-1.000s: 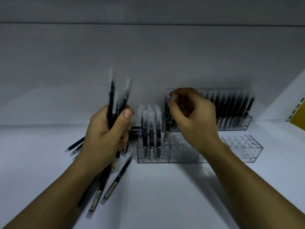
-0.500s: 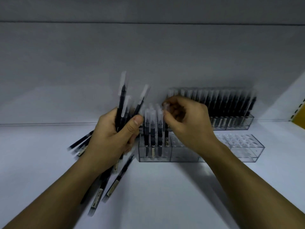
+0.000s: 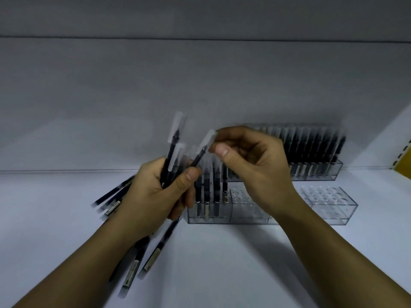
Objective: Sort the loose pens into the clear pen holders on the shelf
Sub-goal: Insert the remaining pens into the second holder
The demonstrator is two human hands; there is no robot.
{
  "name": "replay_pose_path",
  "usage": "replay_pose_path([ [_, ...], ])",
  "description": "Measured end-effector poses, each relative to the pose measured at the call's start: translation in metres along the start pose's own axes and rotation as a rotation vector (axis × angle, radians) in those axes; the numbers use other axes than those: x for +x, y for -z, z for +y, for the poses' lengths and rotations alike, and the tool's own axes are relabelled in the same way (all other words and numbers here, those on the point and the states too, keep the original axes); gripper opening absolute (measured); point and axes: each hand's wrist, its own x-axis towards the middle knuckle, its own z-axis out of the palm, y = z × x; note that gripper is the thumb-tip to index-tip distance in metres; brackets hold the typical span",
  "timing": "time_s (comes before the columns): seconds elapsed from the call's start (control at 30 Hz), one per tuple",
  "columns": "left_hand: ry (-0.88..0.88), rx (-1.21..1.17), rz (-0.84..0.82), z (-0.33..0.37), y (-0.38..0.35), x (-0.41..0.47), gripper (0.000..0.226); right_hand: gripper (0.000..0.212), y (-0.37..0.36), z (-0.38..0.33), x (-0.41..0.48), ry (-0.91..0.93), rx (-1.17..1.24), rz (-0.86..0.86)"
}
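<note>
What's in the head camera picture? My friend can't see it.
A left hand grips a bundle of black pens with clear caps, while the right hand's thumb and forefinger reach round one cap. Behind stand clear plastic pen holders on a white shelf, the front one partly filled.

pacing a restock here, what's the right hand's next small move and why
Probably pinch the frosted cap of the rightmost black pen with the right hand and draw it out of the bundle in the left hand; the near clear plastic pen holder shows empty holes beside its filled ones.
</note>
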Motion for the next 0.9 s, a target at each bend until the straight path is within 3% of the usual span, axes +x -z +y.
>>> replay_pose_path([
  [0.2,-0.003,0.006,-0.107,-0.003,-0.001,-0.002,0.029,0.013,-0.001,-0.007,0.001,-0.098,0.193,-0.014],
  [0.4,-0.031,-0.033,0.043,-0.008,0.002,0.001,0.044,0.009,0.017,-0.007,0.009,-0.194,0.317,0.181],
  [0.5,-0.051,-0.093,0.093,-0.007,0.004,0.004,0.036,0.003,0.029,-0.006,0.006,-0.226,0.283,0.267],
  [0.67,-0.042,-0.226,0.017,-0.009,0.004,0.005,0.025,0.013,0.037,0.004,0.005,-0.224,0.176,0.411],
  [0.9,-0.059,-0.22,-0.017,-0.01,0.003,0.004,0.013,0.006,0.037,0.005,0.001,-0.101,-0.086,0.41],
])
